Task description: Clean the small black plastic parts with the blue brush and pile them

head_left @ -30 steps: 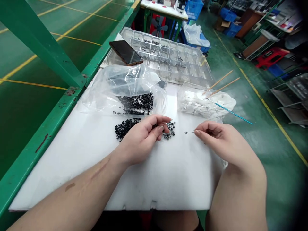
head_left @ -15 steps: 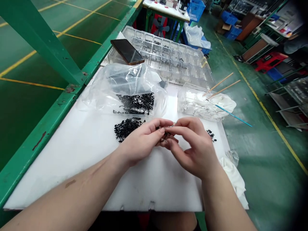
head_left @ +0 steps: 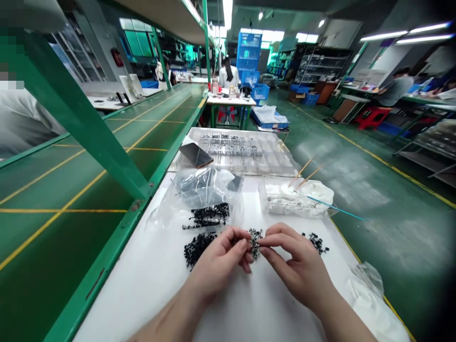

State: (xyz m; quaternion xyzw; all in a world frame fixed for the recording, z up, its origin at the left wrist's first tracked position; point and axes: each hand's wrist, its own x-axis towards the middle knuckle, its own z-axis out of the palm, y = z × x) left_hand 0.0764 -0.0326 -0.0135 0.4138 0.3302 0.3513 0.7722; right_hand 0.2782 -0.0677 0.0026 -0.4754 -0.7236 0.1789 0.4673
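My left hand is closed, thumb against curled fingers, over the white work surface; whatever lies in its fingers is too small to make out. Opposite it, my right hand pinches with thumb and fingertips, and its hold is also unclear. Between the two hands shows a heap of small silvery parts. A pile of black branching parts sits just left of my left hand, partly covered by it. Beyond my right hand is a smaller cluster of black parts.
Behind the hands lies a clear plastic bag with black parts. A clear box holds white cloth and thin sticks. Farther back are a compartment tray and a phone. A green post rises at left; co-workers sit farther off.
The camera view has tilted up, showing more of the room. My hands have drawn slightly apart, and the silvery heap between them is now more visible.
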